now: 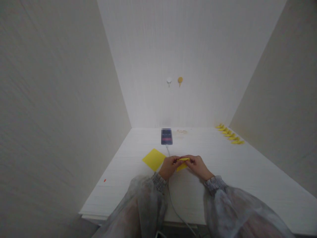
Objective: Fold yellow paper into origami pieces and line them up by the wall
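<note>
Between my two hands is a small folded piece of yellow paper. My left hand pinches its left side, thumb and fingers together. On its right side my right hand grips it the same way, and the fingertips of both hands nearly meet along its upper edge. Fingers cover part of the fold. A flat yellow paper square lies on the white table just left of my left hand, one corner close to that hand.
A phone with a blurred screen lies at the back, its white cable running toward the front edge. Several folded yellow paper pieces form a row at the back right. Two hooks hang on the back wall. A red speck is at left.
</note>
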Demonstrator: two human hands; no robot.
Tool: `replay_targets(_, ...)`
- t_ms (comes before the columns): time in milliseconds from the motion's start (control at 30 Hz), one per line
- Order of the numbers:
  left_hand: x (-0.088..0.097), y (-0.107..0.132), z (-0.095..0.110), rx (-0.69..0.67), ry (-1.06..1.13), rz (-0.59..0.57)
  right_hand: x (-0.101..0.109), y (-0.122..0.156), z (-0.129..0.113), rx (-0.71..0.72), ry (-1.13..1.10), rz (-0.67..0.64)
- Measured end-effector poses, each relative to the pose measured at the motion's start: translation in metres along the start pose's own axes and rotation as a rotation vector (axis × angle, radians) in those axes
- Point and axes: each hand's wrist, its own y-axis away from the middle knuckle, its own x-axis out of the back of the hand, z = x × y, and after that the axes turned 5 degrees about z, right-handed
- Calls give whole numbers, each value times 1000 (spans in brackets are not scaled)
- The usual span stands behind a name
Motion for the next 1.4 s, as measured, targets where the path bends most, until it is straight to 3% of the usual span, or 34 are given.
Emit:
replay_targets(100,-1,-2,-4,15,7,43,4,0,-6,16,-62,-36)
replay_targets(267,-1,-3,-3,41,0,99,5,-3,-14,150,-63,147)
replay_targets(367,0,-2,3,23,16,85,5,-3,-16,188,-86,156)
replay_targets(733,1,-1,13,-18,113,6,7,-2,-16,212,-95,201)
replay_targets(867,0,0,13,-17,94,19,7,-2,-15,217,-94,248)
replay_targets(1400,0,-1,11,5,36,69,6,0,-12,185,-82,236)
